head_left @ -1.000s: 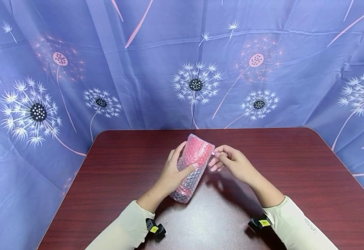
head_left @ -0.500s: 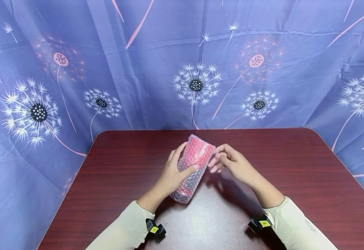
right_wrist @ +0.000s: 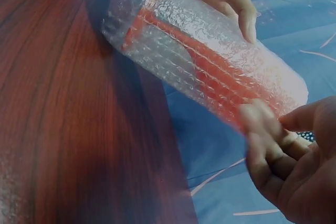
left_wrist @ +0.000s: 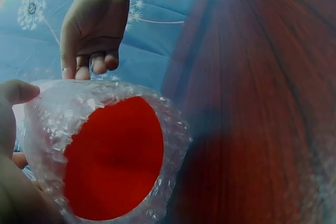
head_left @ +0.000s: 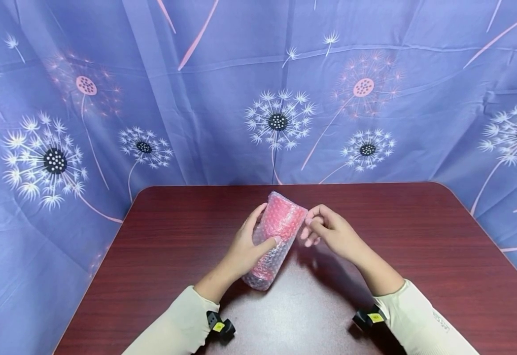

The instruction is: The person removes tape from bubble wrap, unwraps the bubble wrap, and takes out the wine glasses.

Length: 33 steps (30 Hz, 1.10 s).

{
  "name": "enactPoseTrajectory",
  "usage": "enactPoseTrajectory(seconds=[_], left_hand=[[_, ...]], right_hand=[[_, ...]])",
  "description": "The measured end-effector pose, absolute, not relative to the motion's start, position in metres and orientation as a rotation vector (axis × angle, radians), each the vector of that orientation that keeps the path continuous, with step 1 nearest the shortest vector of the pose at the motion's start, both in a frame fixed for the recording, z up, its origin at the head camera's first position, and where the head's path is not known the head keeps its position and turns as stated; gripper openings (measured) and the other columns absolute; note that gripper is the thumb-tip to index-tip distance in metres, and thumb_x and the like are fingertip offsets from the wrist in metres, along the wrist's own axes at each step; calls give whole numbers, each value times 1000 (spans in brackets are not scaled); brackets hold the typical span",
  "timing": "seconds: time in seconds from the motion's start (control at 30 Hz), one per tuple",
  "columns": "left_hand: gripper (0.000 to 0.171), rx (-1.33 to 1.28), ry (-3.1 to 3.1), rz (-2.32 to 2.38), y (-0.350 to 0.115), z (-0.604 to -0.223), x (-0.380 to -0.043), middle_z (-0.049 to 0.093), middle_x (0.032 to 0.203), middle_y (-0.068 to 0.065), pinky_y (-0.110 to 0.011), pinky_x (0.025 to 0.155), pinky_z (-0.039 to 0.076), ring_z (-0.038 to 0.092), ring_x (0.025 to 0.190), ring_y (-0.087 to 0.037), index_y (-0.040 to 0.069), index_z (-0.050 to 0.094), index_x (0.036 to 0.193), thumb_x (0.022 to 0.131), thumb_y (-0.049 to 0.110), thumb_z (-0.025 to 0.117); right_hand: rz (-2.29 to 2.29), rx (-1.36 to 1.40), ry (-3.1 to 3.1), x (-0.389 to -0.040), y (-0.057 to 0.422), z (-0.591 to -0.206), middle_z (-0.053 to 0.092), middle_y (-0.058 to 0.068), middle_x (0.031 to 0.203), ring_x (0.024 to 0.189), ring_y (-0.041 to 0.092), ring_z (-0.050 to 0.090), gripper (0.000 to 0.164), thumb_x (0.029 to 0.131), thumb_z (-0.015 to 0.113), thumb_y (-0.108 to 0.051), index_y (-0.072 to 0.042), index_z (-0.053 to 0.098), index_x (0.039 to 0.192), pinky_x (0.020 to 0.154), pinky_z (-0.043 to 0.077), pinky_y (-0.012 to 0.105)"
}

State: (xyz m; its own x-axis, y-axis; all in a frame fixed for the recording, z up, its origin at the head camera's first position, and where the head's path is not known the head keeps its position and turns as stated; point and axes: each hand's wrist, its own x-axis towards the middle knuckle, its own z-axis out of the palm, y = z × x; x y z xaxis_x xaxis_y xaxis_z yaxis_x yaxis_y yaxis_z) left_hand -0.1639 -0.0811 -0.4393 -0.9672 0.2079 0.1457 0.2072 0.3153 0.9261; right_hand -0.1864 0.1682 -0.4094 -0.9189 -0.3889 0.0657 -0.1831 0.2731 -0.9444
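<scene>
A bubble-wrapped package [head_left: 280, 217], roughly cylindrical, is held tilted over the table. Red shows through the wrap at both ends, with a greyish stretch between, and a flat red round end [left_wrist: 115, 158] faces the left wrist camera. What is inside cannot be told. My left hand [head_left: 245, 249] grips the package from the left, thumb across its front. At the upper right corner, thumb and forefinger of my right hand [head_left: 329, 229] pinch the edge of the bubble wrap [right_wrist: 210, 30]. The other right fingers are bent below and blur in the right wrist view.
A dark red wood-grain table [head_left: 174, 236] lies under both hands. Behind it hangs a blue curtain [head_left: 214, 123] printed with dandelions. Each wrist wears a small black camera [head_left: 223, 328] with a yellow label.
The package's upper corner has shifted slightly right along with the left hand's hold. The right hand's lower fingers have moved a little; its pinch stays near the corner.
</scene>
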Motion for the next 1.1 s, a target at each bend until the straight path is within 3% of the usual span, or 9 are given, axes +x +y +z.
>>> enactPoseTrajectory(seconds=[0.17, 0.33, 0.57, 0.73, 0.97, 1.1], left_hand=[[82, 375, 2540, 1831, -82, -442, -165, 54, 144, -6, -46, 104, 50, 57, 125, -24, 42, 33, 154, 87, 31, 79], [79, 355, 2547, 1852, -81, -443, -168, 57, 138, -3, -44, 100, 53, 59, 120, -23, 42, 38, 152, 85, 35, 81], [78, 361, 2558, 1869, -81, -443, -168, 57, 138, -2, -43, 102, 51, 59, 120, -21, 41, 40, 150, 84, 33, 81], [79, 350, 2584, 1870, -81, -444, -168, 56, 140, -4, -45, 103, 50, 58, 122, -22, 34, 40, 153, 85, 33, 81], [78, 294, 2576, 1883, -81, -443, -168, 55, 142, -2, -45, 106, 49, 57, 126, -22, 39, 40, 151, 85, 38, 81], [79, 306, 2575, 1882, -81, -442, -167, 55, 142, -2, -45, 105, 50, 57, 125, -22, 36, 40, 152, 84, 36, 81]], right_hand=[[-1676, -467, 2443, -185, 169, -407, 58, 9, 65, 52, 15, 57, 12, 103, 55, -12, -1, 57, 108, 49, 54, 37], [-1740, -478, 2358, -186, 169, -408, 66, 14, 72, 59, 20, 66, 14, 103, 53, -10, 3, 55, 108, 60, 60, 41], [-1744, -525, 2346, -187, 169, -408, 68, 21, 77, 64, 19, 70, 18, 102, 49, -5, 12, 51, 109, 63, 60, 35], [-1730, -536, 2380, -185, 169, -405, 68, 17, 74, 63, 18, 69, 13, 99, 49, -4, 7, 54, 104, 62, 60, 33], [-1746, -497, 2408, -185, 168, -404, 65, 9, 68, 60, 18, 67, 18, 99, 63, -15, 1, 54, 100, 63, 61, 40], [-1753, -485, 2395, -187, 169, -406, 65, 12, 69, 59, 20, 68, 19, 99, 63, -14, 3, 54, 101, 64, 62, 44]])
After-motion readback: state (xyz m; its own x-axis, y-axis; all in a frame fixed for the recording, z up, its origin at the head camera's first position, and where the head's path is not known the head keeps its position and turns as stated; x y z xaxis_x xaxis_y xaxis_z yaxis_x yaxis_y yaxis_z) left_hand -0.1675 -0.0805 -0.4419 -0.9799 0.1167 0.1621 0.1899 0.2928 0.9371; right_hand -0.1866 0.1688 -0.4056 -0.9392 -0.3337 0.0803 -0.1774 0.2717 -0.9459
